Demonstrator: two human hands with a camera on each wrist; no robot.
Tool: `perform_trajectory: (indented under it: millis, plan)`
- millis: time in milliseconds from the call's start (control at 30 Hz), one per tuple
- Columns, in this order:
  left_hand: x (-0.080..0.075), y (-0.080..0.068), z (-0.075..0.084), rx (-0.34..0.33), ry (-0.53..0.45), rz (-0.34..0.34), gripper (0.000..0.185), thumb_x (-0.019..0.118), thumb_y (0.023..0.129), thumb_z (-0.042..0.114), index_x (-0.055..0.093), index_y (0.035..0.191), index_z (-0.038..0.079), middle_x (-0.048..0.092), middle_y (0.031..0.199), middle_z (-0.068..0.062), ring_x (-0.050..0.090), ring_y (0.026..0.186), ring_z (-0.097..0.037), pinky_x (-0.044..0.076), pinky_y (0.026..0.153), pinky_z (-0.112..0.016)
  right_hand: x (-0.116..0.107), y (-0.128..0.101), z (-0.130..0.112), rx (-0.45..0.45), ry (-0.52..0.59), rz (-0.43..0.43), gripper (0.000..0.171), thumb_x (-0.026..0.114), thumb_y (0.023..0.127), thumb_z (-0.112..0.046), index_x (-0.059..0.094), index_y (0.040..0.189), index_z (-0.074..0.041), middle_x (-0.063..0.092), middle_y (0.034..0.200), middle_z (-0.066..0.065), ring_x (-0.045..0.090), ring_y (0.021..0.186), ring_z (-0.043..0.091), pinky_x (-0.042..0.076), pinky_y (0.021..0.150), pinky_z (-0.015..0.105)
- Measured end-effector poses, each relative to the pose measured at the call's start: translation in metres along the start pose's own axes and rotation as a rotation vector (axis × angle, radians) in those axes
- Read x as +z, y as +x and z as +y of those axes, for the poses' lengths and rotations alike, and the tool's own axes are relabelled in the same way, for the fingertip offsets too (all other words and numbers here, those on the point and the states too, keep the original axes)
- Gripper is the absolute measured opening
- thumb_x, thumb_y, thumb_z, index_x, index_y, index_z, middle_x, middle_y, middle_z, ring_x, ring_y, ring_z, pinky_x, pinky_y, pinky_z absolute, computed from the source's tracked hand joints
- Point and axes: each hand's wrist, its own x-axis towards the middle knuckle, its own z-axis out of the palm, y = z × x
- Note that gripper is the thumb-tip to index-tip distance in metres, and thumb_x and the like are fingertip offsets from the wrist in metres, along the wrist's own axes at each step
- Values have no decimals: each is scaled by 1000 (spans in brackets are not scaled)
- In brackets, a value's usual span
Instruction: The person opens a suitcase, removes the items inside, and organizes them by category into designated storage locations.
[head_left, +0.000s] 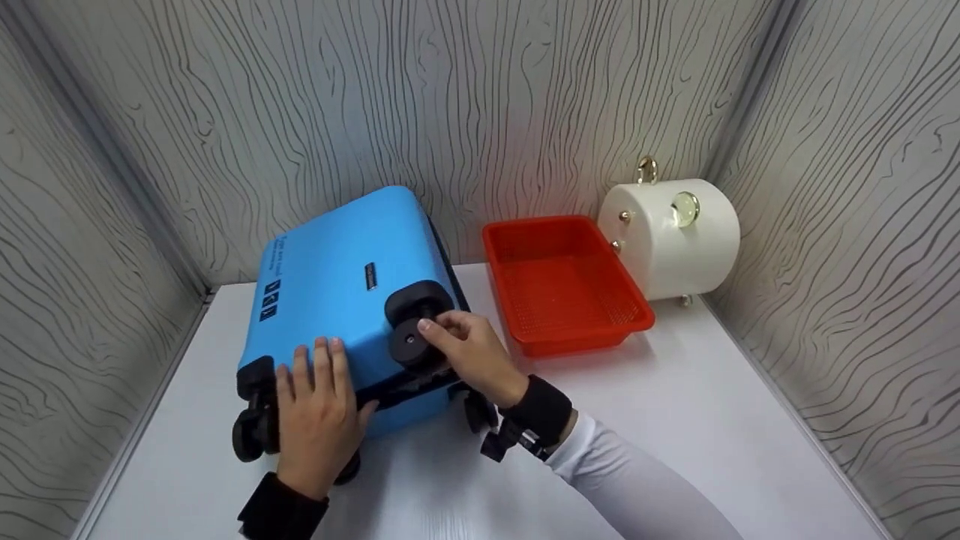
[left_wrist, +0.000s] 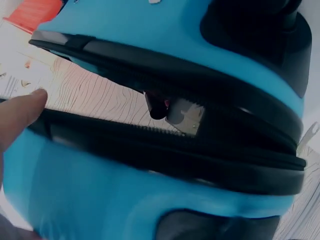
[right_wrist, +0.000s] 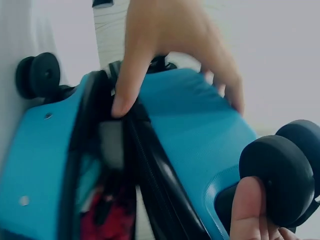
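A blue suitcase [head_left: 341, 262] with black caster wheels lies tilted on the table, its wheeled end towards me. Its two shells stand apart along the black zipper [left_wrist: 150, 130], and red and teal contents [right_wrist: 107, 215] show blurred in the gap. My left hand [head_left: 319, 412] grips the upper shell's edge, fingers flat over the blue outside and thumb [right_wrist: 127, 95] in the gap. With thumb and fingers, my right hand [head_left: 480, 356] holds the upper shell's right caster wheel [head_left: 411, 341]. The wheels below are partly hidden by the hands and the suitcase.
Right of the suitcase stands a red plastic basket [head_left: 570, 345] with perforated sides. A white drum-shaped container [head_left: 694, 247] with gold-coloured fittings stands beside it in the back right corner. Wood-grain patterned walls [head_left: 487, 97] enclose the white table [head_left: 675, 435] at the back and sides.
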Motion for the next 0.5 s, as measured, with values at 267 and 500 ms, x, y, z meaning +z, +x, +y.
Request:
perform_trajectory:
  millis: [267, 500]
  plan:
    - [-6, 4, -12, -81, 28, 134, 128, 106, 57, 48, 47, 150, -16, 62, 133, -37, 66, 112, -56, 58, 89, -71, 12, 0, -16, -125, -43, -166, 54, 56, 111, -22, 48, 155, 7, 66, 140, 26, 70, 117, 22, 61, 99, 33]
    - [-13, 7, -24, -107, -40, 166, 124, 108, 56, 41, 49, 147, -18, 63, 132, -39, 66, 111, -57, 57, 92, -71, 4, 3, -1, -250, -28, -44, 31, 55, 110, -10, 62, 133, 10, 70, 108, 31, 72, 87, 22, 65, 80, 33]
